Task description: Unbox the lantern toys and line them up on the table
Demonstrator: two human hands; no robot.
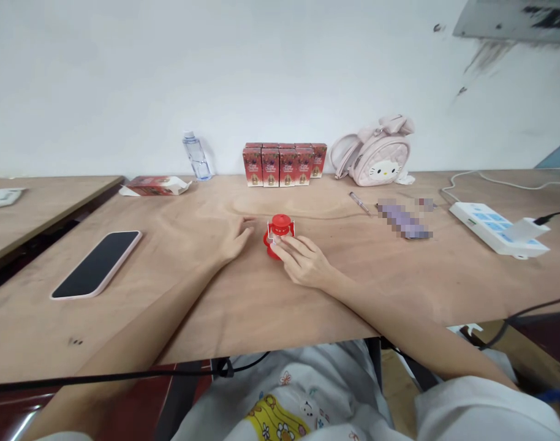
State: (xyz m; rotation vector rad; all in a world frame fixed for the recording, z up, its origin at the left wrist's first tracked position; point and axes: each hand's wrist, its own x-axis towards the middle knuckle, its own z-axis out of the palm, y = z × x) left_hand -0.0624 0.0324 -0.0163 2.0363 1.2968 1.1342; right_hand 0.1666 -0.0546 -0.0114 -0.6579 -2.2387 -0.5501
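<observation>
A small red toy lantern (281, 224) with a thin wire handle stands upright near the middle of the wooden table. Across its front and lower right side lie the fingers of my right hand (306, 263), which grips it and covers part of its body and base. My left hand (236, 240) rests on the tabletop just left of the lantern, apart from it. Its fingers are loosely bent and spread, with nothing in them.
Several red boxes (280, 166) stand by the wall, with a water bottle (197, 158) and an opened red box (155, 185) to their left. A pink bag (378, 160), pen (360, 203) and power strip (495, 229) are right; a phone (97, 264) lies left.
</observation>
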